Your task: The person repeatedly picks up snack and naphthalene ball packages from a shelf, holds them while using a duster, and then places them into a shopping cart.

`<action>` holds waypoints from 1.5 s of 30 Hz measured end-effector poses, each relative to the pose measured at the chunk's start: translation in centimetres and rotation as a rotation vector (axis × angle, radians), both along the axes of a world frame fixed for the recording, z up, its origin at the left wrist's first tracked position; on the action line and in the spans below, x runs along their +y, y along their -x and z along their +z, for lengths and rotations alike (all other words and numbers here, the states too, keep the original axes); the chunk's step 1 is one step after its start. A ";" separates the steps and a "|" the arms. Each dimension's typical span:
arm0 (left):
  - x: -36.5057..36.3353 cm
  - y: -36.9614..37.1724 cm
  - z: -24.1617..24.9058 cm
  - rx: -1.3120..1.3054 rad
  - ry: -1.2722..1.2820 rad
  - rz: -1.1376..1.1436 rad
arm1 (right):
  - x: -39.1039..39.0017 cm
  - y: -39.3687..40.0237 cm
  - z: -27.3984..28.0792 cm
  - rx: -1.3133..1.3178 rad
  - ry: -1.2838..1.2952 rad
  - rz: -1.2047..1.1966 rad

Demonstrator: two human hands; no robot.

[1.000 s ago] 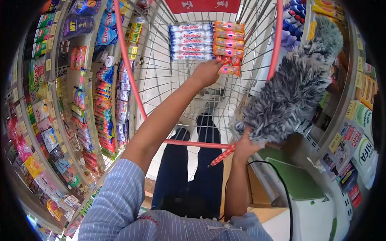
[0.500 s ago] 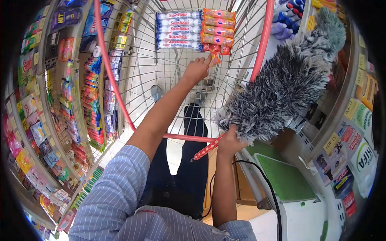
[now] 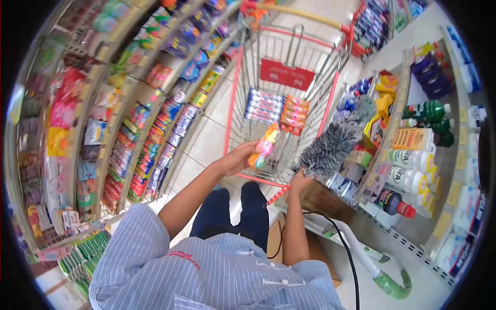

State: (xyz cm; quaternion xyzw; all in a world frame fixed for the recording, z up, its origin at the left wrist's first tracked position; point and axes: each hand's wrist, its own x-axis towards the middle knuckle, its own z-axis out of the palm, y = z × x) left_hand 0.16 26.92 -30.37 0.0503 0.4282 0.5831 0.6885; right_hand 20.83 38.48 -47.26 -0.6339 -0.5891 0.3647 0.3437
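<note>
Nearest: striped blue shirt, dark trousers, both forearms reaching forward over the near rim of the shopping cart [image 3: 243, 111].

Left hand [image 3: 235, 159] closed around the lower end of a small bright packet [image 3: 263, 146], pink, orange and yellow. Packet held just above the near red handle rail, towards the cart's near left corner, long axis tilted up and away from the palm, top end leaning right towards the basket's middle. Contents and print too blurred to read.

Right hand [image 3: 298, 182] clenched on the red dotted handle of a grey fluffy duster [image 3: 333, 144], at the cart's near right corner. Duster's long axis running up and to the right, along the outside of the right rim and towards the right-hand shelf [image 3: 413, 155] of bottles. Handle tip poking down and left below the fist.

Packet therefore left of the duster, the two hands close but apart, the left the only one on the packet and the nearer to the basket's inside.

Farther in, against the far end of the basket floor: a block of blue-and-white rolls [image 3: 263, 105] with a stack of orange packs [image 3: 294, 113] touching its right side, below the red sign panel [image 3: 287, 75]. Both well apart from the held packet.

Left shelf [image 3: 129, 129] of hanging goods flanking the aisle.
</note>
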 end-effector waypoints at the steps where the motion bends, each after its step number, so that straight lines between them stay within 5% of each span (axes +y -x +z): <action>1: -1.4 0.4 2.9 -0.015 -0.064 0.036 | 0.1 0.3 0.9 0.003 -0.020 0.013; 3: -5.0 0.2 7.5 0.005 -0.191 0.161 | 0.6 -2.7 -1.6 -0.016 -0.066 0.136; 9: -17.0 1.9 12.4 -0.022 -0.424 0.268 | -7.8 -4.9 10.5 0.236 0.059 0.222; 12: -22.9 1.6 13.1 0.110 -0.383 0.311 | -13.4 -6.1 14.6 0.151 -0.059 0.494; 15: -29.7 0.3 13.4 0.209 -0.211 0.496 | -16.6 -8.3 10.1 -0.062 -0.244 0.932; 16: -32.1 -0.4 13.1 0.240 -0.124 0.603 | -20.1 -5.8 15.3 0.061 -0.220 1.032; 19: -41.7 -2.8 10.3 0.210 -0.019 0.713 | -24.8 -3.8 17.1 -0.156 -0.777 1.504; 20: -44.5 -2.9 5.6 0.068 -0.190 0.762 | -25.7 -3.3 16.1 -0.095 -0.539 1.583; 22: -48.0 -3.9 2.3 0.139 -0.148 0.829 | -26.3 -2.3 12.6 0.008 -0.056 1.650; 25: -50.6 -8.0 7.3 -0.130 -0.156 1.064 | -27.3 2.2 12.3 -0.026 -0.096 1.869; 26: -52.1 -9.0 5.6 0.123 -0.097 1.015 | -28.7 3.2 13.6 -0.024 -0.206 1.840; 28: -53.2 -9.2 7.0 0.063 -0.161 1.012 | -31.6 5.3 17.1 -0.007 -0.446 1.775; 31: -54.2 -8.9 9.5 0.079 -0.180 1.144 | -32.3 6.7 14.6 0.067 -0.140 1.372; 32: -54.8 -8.6 10.0 0.129 -0.168 1.182 | -34.8 6.5 18.0 0.124 -0.069 1.307; 36: -58.0 -7.5 9.9 0.103 -0.135 1.201 | -36.9 5.6 20.4 0.113 -0.704 1.595; 37: -58.7 -7.4 9.5 0.068 -0.136 1.135 | -36.6 5.5 19.5 0.065 -0.628 1.743; 38: -57.1 -7.7 10.3 0.071 -0.026 1.387 | -35.6 5.5 18.4 0.015 -0.542 1.872; 39: -57.9 -7.3 8.5 0.026 -0.337 1.193 | -34.9 4.7 17.2 -0.039 -0.442 1.980; 40: -58.6 -6.8 6.8 -0.018 -0.601 0.954 | -35.6 4.0 19.7 -0.102 -0.224 1.849; 42: -57.5 -8.1 8.1 -0.066 -0.528 1.091 | -35.3 3.3 17.2 -0.099 -0.306 1.586; 43: -57.0 -9.5 9.1 -0.130 -0.260 1.305 | -35.0 4.0 16.9 -0.077 -0.339 1.566; 44: -59.8 -7.5 2.2 -0.179 -0.775 0.759 | -34.6 4.6 16.8 -0.056 -0.378 1.551; 45: -56.4 -8.3 8.2 -0.195 -0.546 1.074 | -34.9 4.6 17.5 -0.080 -0.315 1.472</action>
